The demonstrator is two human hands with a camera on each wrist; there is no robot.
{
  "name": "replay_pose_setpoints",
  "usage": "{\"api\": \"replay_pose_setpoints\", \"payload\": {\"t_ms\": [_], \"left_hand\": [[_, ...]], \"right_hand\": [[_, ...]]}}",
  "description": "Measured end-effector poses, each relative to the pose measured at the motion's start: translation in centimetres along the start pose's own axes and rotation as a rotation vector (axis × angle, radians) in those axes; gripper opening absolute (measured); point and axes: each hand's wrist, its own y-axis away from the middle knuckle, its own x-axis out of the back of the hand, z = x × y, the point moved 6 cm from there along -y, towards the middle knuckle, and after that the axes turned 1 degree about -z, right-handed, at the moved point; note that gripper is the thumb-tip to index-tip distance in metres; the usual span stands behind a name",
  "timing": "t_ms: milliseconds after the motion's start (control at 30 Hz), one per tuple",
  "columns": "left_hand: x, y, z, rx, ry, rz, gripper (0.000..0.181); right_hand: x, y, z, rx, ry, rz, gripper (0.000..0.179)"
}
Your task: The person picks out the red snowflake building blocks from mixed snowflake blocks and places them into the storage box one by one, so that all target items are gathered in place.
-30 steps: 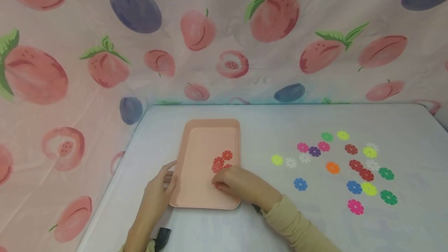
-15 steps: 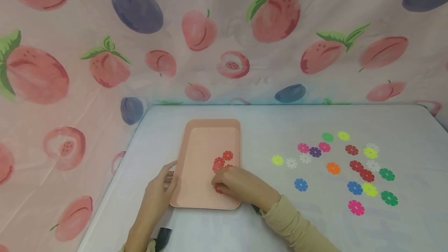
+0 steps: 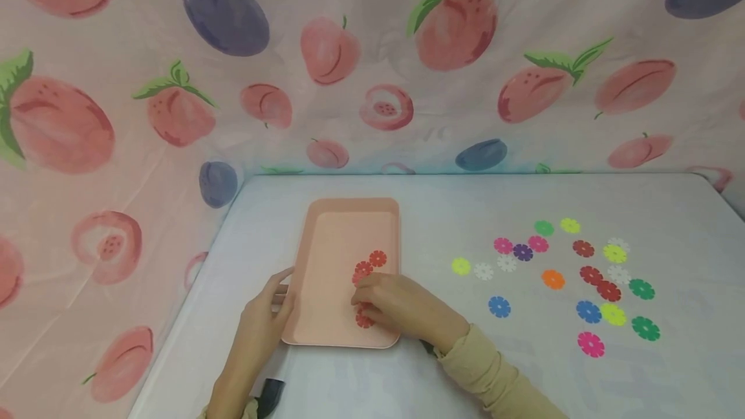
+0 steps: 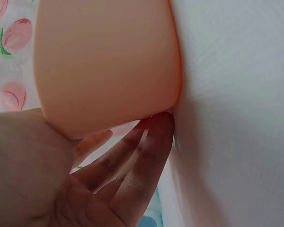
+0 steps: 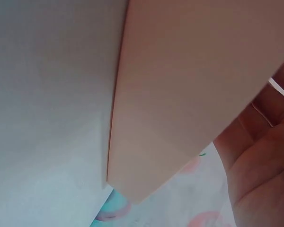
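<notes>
A shallow pink tray [image 3: 326, 264] lies on the white table, holding several red interlocking snowflake discs [image 3: 378, 258] near its right side. Over that side of the tray my right hand [image 3: 401, 302] reaches in with bent fingers, and a gap shows between thumb and forefinger. One red disc [image 3: 365, 317] lies just below the thumb; others are partly hidden by the hand. My left hand [image 3: 264, 315] touches the tray's left edge. In the left wrist view its extended fingers [image 4: 149, 161] rest against the base of the tray wall [image 4: 109, 61].
Right of the tray, loose discs in several colours lie scattered, among them an orange one [image 3: 553, 279], a blue one [image 3: 499, 306] and a pink one [image 3: 591, 344]. A fruit-print cloth [image 3: 454, 102] hangs behind the table and along its left side.
The right fingers have shifted slightly away from me and parted, so more of the lower red disc shows while a disc above is covered. The left hand and tray stay put.
</notes>
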Motion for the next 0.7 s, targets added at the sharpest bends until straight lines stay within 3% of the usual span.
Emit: {"api": "replay_pose_setpoints", "payload": {"t_ms": [300, 700], "left_hand": [[0.0, 0.0, 0.0, 0.01, 0.01, -0.013, 0.046], [0.0, 0.1, 0.1, 0.004, 0.011, -0.013, 0.046]], "right_hand": [[0.6, 0.6, 0.3, -0.046, -0.019, -0.015, 0.022], [1.6, 1.8, 0.8, -0.031, 0.01, 0.029, 0.024]]}}
